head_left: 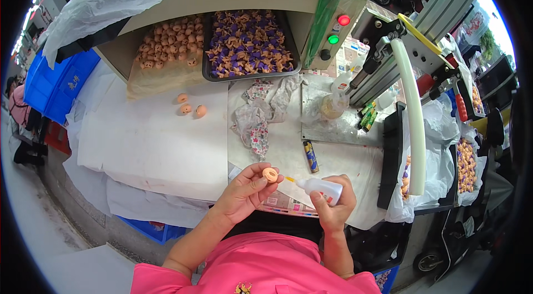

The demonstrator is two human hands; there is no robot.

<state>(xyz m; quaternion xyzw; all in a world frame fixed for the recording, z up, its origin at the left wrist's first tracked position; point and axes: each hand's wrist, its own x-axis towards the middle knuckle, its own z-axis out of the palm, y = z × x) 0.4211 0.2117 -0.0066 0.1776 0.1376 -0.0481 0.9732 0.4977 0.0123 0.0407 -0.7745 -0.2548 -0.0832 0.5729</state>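
Note:
Between the fingertips of my left hand [247, 193] is a small peach-coloured doll head [270, 175], its round hollow opening turned up toward me. My right hand [336, 205] is closed around a white glue bottle [323, 190], tilted so that its yellow nozzle [290, 179] points left at the doll head, close beside it. Whether the tip touches the head I cannot tell. On the white paper farther left lie three loose doll heads [185, 109]. A blue and yellow tube-shaped item [311, 156] rests on the table beyond the bottle.
Under the shelf sit a pile of doll heads [169, 41] and a black tray [206, 72] of purple and peach doll bodies. Crumpled floral cloth [258, 127] lies mid-table. At right stand a metal plate [355, 134], a press with a pale curved tube [413, 127], and a black bin [391, 155].

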